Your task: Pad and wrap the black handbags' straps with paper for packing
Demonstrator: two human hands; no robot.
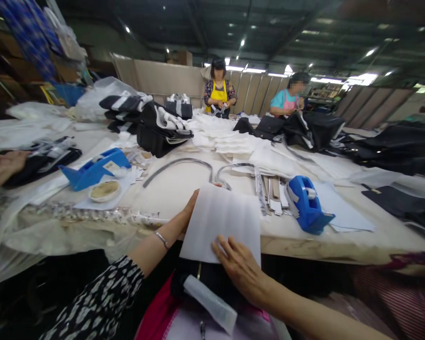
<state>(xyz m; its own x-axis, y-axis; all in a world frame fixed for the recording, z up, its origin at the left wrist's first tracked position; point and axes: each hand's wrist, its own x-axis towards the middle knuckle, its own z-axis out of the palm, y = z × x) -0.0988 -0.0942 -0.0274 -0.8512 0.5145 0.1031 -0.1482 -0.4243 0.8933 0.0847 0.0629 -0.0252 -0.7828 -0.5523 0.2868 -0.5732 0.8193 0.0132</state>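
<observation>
A white foam sheet (226, 217) lies tilted over a black bag (184, 270) in my lap, against the table's front edge. My left hand (191, 206) grips the sheet from its upper left side, with most of its fingers hidden behind it. Flat on the sheet's lower part rests my right hand (235, 262), fingers apart. Below the sheet, a narrow piece wrapped in white foam (212, 302) hangs across the black bag. Two curved straps wrapped in clear plastic, a left one (179, 162) and a right one (257, 182), extend onto the table beyond the sheet.
Blue tape dispensers stand left (99, 167) and right (308, 203). A round tub (105, 190) sits nearby. Black bags (163, 130) and stacked foam sheets (230, 137) lie farther back. Another person's hand (7, 167) is at left; two people work across the table (170, 189).
</observation>
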